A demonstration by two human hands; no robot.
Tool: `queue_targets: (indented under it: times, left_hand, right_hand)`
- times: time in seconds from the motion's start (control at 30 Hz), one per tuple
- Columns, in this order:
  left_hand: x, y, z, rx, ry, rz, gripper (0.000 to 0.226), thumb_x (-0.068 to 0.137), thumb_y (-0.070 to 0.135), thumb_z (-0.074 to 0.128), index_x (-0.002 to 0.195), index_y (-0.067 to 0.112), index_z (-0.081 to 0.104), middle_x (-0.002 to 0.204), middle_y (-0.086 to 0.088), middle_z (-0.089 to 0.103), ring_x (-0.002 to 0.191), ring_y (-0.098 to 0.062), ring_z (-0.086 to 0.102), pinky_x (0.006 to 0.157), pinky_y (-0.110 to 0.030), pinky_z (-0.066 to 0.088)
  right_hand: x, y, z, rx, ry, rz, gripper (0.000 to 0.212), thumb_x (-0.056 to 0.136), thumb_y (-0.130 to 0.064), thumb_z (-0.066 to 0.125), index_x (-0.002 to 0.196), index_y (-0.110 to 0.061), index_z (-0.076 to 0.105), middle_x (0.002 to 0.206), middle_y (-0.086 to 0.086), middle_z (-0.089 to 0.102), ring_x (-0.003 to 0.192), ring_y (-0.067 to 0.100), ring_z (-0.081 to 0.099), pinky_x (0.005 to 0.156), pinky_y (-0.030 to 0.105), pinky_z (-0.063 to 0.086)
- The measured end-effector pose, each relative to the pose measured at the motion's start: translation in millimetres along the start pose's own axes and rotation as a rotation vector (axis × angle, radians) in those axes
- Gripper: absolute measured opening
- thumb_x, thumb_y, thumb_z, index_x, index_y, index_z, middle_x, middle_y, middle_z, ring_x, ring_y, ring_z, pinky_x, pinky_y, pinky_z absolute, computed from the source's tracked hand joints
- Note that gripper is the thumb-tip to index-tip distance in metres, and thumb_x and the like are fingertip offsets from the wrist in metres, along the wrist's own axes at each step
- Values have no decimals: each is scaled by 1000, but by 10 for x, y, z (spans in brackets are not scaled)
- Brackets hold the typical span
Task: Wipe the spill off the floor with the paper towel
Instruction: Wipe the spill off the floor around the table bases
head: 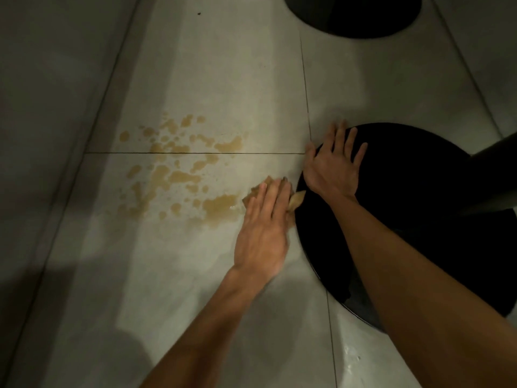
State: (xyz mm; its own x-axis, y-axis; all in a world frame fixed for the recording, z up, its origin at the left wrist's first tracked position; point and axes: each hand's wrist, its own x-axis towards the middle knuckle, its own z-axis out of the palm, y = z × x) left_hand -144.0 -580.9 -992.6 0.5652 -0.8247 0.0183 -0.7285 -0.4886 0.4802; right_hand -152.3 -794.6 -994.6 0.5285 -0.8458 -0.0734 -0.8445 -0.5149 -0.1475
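A tan spill [179, 169] lies in patches and droplets across two pale floor tiles, left of centre. My left hand [265, 225] presses flat on a soaked, brown-stained paper towel [296, 201] at the right edge of the spill; only the towel's corners show past my fingers. My right hand [333, 163] rests flat with spread fingers on the rim of a round black base [419, 219], holding nothing.
The black round base carries a dark post [492, 175] rising to the right. A second round black base [352, 12] sits at the top. A grey wall and skirting [56, 135] run along the left. Wet sheen shows on the tile at the bottom right [355, 357].
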Motion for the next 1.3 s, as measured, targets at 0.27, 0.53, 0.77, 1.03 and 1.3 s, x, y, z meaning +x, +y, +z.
queue_targets:
  times: [0.27, 0.53, 0.77, 1.03, 1.3]
  left_hand:
    - [767, -194, -194, -11, -101, -2, 58, 120, 22, 27, 175, 22, 11, 184, 3, 5, 170, -19, -7, 139, -43, 2]
    - [142, -22, -27, -28, -9, -76, 80, 113, 7, 42, 176, 21, -5, 184, 0, -13, 170, -23, -16, 139, -46, 5]
    - [194, -150, -80, 16, -43, -21, 62, 120, 21, 29, 176, 22, 3, 185, 1, -2, 170, -19, -12, 139, -45, 6]
    - [331, -66, -146, -21, -27, -98, 65, 119, 20, 31, 176, 21, -1, 184, -2, -7, 170, -24, -11, 139, -46, 7]
    - [-211, -76, -53, 24, -22, -73, 67, 119, 17, 34, 176, 21, -1, 185, 1, -6, 170, -19, -14, 139, -47, 7]
  right_hand:
    - [-819, 64, 135, -15, 32, -95, 72, 115, -49, 8, 174, -9, -2, 183, 12, -3, 170, 29, -2, 137, 53, 0]
    - [-783, 52, 126, -27, 25, -90, 73, 112, -49, 4, 174, -12, -5, 183, 9, -6, 170, 27, -5, 137, 53, -1]
    - [-796, 40, 94, -20, 19, -88, 73, 113, -49, 6, 174, -11, -2, 183, 10, -4, 170, 28, -4, 137, 54, 0]
    - [-797, 43, 63, -18, -4, -91, 73, 113, -51, 5, 174, -11, -4, 183, 10, -6, 170, 28, -7, 137, 54, 0]
    - [-806, 18, 47, -14, -5, -83, 74, 113, -52, 5, 174, -10, -4, 183, 10, -6, 170, 27, -7, 137, 53, -2]
